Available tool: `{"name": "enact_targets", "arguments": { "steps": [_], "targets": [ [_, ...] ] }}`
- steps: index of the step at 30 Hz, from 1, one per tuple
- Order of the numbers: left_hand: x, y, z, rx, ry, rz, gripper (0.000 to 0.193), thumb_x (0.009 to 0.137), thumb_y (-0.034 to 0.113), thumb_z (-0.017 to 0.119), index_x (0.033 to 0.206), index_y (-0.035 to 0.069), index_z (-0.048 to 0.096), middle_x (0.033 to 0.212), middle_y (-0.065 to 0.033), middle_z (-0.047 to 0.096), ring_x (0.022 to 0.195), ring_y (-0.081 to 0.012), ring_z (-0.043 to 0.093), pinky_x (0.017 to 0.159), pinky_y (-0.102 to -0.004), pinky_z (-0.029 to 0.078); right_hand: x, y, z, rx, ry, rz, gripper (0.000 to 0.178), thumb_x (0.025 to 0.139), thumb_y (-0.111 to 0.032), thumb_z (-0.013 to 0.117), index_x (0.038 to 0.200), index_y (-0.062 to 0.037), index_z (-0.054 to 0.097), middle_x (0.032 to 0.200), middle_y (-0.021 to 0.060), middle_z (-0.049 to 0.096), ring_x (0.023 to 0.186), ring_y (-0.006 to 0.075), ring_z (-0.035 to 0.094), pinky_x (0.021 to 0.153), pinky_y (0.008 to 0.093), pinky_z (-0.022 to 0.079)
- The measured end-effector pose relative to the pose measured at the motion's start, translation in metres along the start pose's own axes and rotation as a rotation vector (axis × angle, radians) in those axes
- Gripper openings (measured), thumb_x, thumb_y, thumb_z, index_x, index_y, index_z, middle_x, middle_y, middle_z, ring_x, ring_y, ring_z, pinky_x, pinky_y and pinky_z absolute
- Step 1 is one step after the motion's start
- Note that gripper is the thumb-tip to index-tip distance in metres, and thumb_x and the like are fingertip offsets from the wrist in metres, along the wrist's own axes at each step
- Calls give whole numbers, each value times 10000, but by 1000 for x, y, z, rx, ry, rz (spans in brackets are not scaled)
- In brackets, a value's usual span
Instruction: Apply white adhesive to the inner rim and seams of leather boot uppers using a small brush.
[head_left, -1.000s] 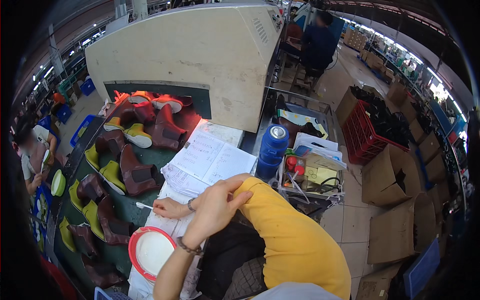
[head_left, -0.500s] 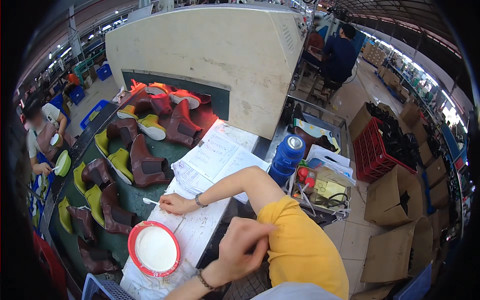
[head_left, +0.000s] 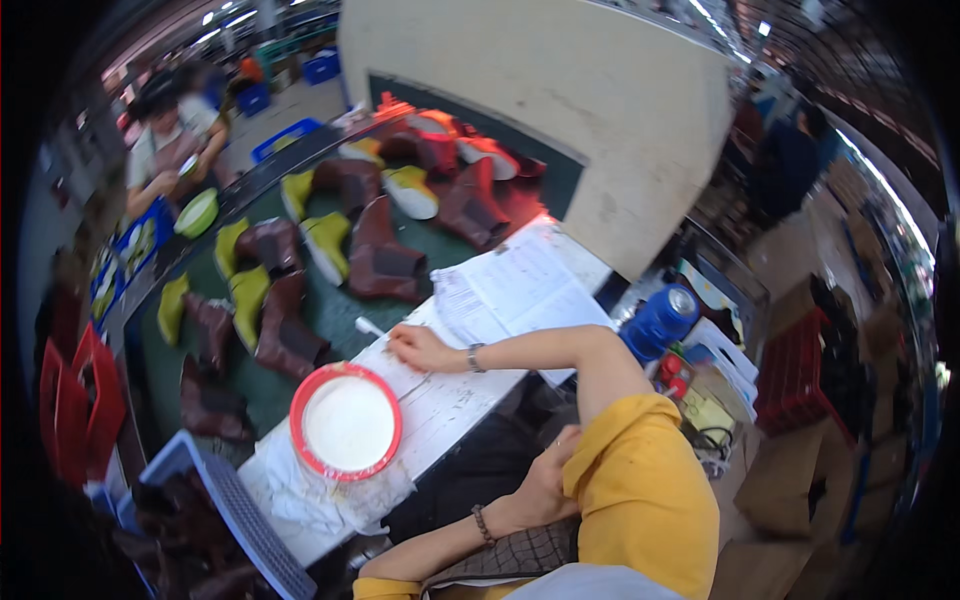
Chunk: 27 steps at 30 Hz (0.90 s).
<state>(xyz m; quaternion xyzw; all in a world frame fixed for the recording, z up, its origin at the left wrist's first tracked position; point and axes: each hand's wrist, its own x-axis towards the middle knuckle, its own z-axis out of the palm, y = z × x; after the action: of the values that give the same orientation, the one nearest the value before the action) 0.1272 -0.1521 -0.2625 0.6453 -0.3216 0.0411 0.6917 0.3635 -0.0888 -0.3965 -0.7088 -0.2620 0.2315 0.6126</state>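
My right hand (head_left: pixel 425 350) rests on the white board (head_left: pixel 440 400), closed around a thin white stick-like tool (head_left: pixel 370 327) whose exact kind is blurred. Its end points at the boots. My left hand (head_left: pixel 548 472) reaches across my body and grips the rolled yellow sleeve (head_left: pixel 625 440) of my right arm; its fingertips are partly hidden. Nearer me on the board stands a red-rimmed bowl (head_left: pixel 350 422) of white liquid, on a white cloth (head_left: pixel 300 495). Brown ankle boots (head_left: pixel 385 255) and yellow-green shoe parts (head_left: pixel 326 245) lie in rows on the green belt (head_left: pixel 330 310).
A large cream machine (head_left: pixel 540 90) glows red at its opening beyond the belt. Open papers (head_left: pixel 520 285) lie on the board, with a blue bottle (head_left: pixel 660 320) to their right. A blue basket (head_left: pixel 240 510) of boots is near left. Across the belt a person (head_left: pixel 172 150) holds a green bowl (head_left: pixel 197 213).
My left hand has moved from in front of my right arm onto its sleeve and taken hold there. The view has swung left and down; the right hand stays on the board.
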Motion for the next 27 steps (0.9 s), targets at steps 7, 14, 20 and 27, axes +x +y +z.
{"name": "enact_targets", "arguments": {
  "steps": [7,14,20,27],
  "targets": [
    [-16,4,5,-155,318,-298,190,934,42,616,1122,18,609,788,-122,668,671,-204,666,594,-336,527,1,-3,7,-17,7,17,172,1027,-208,561,1023,-44,612,679,5,586,479,72,505,421,255,394],
    [-44,-57,11,-484,-139,-770,205,1028,118,428,1104,34,598,707,-5,591,534,-89,517,466,-271,378,0,2,9,68,36,-8,153,1037,-198,550,1025,-50,586,676,-3,568,461,55,460,391,245,344],
    [-68,57,-93,-316,89,-540,367,964,79,638,1316,3,571,1153,-89,685,982,-109,640,803,-259,521,-6,9,15,51,28,-50,140,1042,-178,552,1039,-41,583,687,-13,554,486,45,456,407,223,344],
    [-170,183,-158,861,1105,-198,160,938,129,661,850,7,716,830,-77,702,744,-206,645,751,-348,516,-9,5,10,25,-39,-62,169,1056,-207,553,1023,-45,585,689,-43,530,511,19,399,439,196,308]
  ]
}}
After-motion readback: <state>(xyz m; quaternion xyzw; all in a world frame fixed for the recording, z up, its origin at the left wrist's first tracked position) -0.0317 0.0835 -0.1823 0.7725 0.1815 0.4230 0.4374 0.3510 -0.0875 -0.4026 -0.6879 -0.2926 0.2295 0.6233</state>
